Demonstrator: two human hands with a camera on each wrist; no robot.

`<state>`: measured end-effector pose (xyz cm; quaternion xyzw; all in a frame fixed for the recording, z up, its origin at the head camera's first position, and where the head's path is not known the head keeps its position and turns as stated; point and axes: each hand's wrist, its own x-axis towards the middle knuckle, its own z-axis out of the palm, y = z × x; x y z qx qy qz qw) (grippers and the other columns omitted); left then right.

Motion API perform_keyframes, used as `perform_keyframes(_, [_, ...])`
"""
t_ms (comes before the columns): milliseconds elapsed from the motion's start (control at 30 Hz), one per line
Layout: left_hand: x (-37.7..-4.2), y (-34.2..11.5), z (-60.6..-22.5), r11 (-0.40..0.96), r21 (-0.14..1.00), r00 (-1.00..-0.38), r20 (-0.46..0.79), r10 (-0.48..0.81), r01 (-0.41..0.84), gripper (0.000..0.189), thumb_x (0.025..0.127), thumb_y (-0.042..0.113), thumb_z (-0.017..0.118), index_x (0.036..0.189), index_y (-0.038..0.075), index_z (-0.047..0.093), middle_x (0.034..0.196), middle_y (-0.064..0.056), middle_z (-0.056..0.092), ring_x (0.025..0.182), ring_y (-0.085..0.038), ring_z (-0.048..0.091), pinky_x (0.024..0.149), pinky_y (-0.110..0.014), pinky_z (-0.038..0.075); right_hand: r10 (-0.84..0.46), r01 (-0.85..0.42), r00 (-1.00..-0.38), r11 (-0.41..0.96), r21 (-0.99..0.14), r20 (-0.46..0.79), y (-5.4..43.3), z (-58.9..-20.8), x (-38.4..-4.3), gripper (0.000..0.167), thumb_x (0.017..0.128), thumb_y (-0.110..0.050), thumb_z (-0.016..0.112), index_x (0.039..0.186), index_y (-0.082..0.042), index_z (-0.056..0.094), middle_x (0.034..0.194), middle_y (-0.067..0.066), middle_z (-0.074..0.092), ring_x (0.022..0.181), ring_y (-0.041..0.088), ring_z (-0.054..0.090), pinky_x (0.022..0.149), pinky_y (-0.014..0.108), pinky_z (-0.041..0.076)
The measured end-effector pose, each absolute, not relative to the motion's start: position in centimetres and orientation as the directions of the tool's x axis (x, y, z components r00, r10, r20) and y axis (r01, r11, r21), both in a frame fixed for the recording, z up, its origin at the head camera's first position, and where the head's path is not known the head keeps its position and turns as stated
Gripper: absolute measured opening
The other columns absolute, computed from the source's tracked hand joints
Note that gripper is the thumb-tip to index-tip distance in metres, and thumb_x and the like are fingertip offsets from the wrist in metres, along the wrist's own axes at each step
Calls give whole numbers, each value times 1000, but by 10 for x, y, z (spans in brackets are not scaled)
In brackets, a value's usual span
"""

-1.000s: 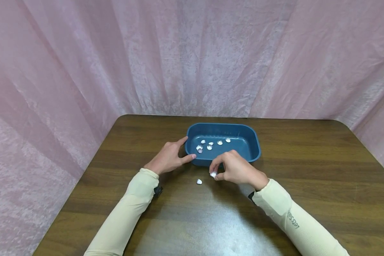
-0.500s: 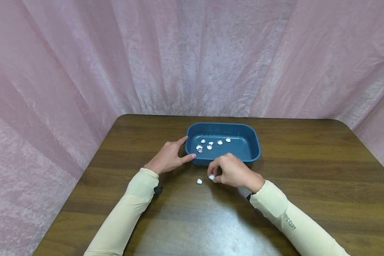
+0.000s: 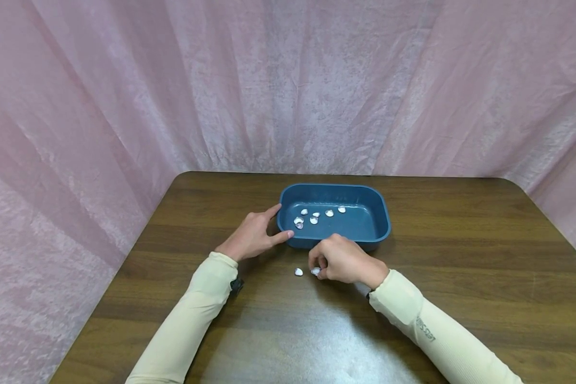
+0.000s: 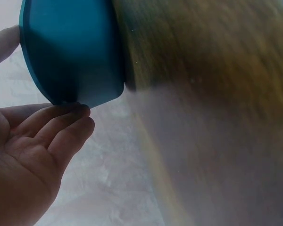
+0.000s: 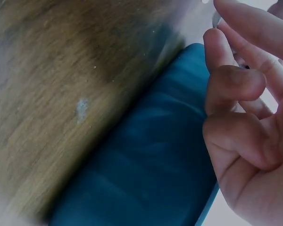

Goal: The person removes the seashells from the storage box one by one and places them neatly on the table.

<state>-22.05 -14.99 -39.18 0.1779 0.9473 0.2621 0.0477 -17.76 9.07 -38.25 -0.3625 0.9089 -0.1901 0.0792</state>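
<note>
Right hand (image 3: 345, 260) pinches a white piece (image 3: 315, 271) beside a blue tub (image 3: 336, 194)

The piece sits between thumb and forefinger, in front of the tub's near side; whether it touches the wooden table (image 3: 470, 240) is hard to tell. The left hand (image 3: 250, 236) rests at the tub's left end — thumb and forefinger spread wide against it. A second piece (image 3: 298, 272) lies on the table, just left of the pinched one. More pieces (image 3: 329, 213) lie inside the tub.

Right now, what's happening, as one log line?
left hand touches blue rounded-rectangular tub; right hand pinches small roundish white piece; another white piece on brown wooden table; more pieces inside tub
</note>
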Motion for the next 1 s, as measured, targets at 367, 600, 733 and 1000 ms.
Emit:
perform_keyframes(367, [-220, -149, -391, 800, 506, -931, 17, 364, 322, 86, 92, 56, 65, 156, 5, 35, 149, -20, 53, 136, -33, 55, 112, -49, 46, -682, -641, -731, 690, -336, -8, 84, -388, -179, 18, 73, -8, 86, 79, -23, 77, 58, -13, 59, 57, 0, 52, 51, 22, 43])
perform_keyframes(600, [-220, -149, -391, 800, 509, -932, 13, 361, 317, 87, 92, 55, 65, 156, 5, 34, 150, -20, 52, 137, -33, 54, 112, -49, 47, -675, -633, -738, 706, -319, -29, 81, -390, -178, 16, 75, -8, 84, 78, -23, 76, 58, -12, 59, 57, 2, 53, 51, 23, 43])
perform_keyframes(733, [-221, -149, -391, 799, 513, -932, 5, 362, 312, 87, 92, 56, 65, 157, 6, 34, 151, -19, 52, 138, -33, 53, 112, -49, 46, -667, -623, -744, 715, -318, -42, 79, -391, -179, 17, 76, -8, 83, 78, -23, 76, 58, -12, 59, 58, 3, 53, 52, 24, 44])
perform_keyframes(1000, [-220, -149, -391, 799, 510, -931, 9, 365, 318, 88, 92, 56, 65, 157, 5, 33, 151, -20, 52, 138, -33, 53, 112, -49, 47, -671, -626, -740, 709, -326, -39, 78, -394, -180, 14, 77, -10, 83, 80, -22, 77, 56, -11, 59, 56, 2, 52, 51, 23, 43])
